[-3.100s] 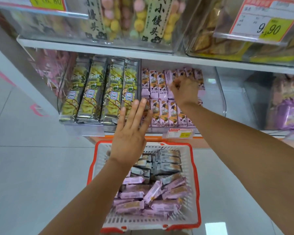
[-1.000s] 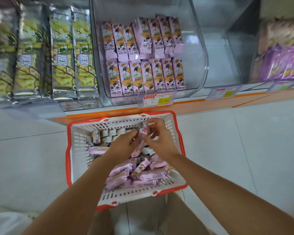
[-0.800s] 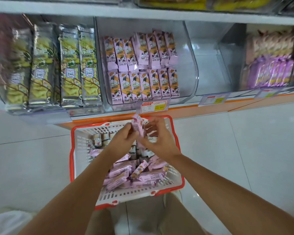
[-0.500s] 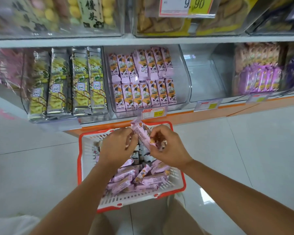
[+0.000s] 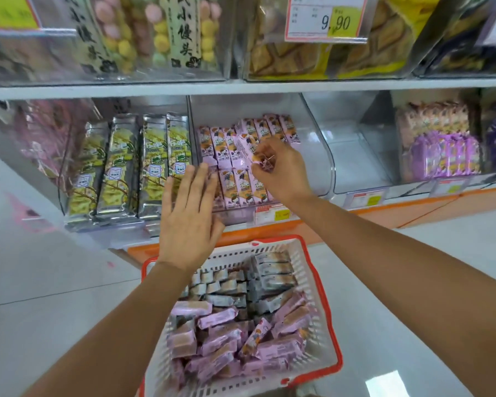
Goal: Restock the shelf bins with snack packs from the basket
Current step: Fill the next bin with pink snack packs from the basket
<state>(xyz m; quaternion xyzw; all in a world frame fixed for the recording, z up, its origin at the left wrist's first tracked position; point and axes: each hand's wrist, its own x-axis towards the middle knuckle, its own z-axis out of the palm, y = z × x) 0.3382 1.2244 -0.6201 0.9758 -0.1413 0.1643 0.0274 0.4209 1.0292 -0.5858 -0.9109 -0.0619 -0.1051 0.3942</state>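
The clear bin [image 5: 315, 156] on the shelf [image 5: 384, 214] holds two rows of pink packs [image 5: 242, 186], with free room at its right. Below, the basket [image 5: 318, 293] is full of pink and grey packs [image 5: 226, 339]. The left hand [image 5: 189, 224] is spread flat before the front row. The right hand [image 5: 284, 170] pinches one pink pack [image 5: 242, 149] above the rows. I judge this a placing step; next, the pack must stand beside the others.

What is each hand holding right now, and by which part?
The right hand pinches a pink snack pack by its lower end, in front of the clear bin. The left hand is flat and holds nothing.
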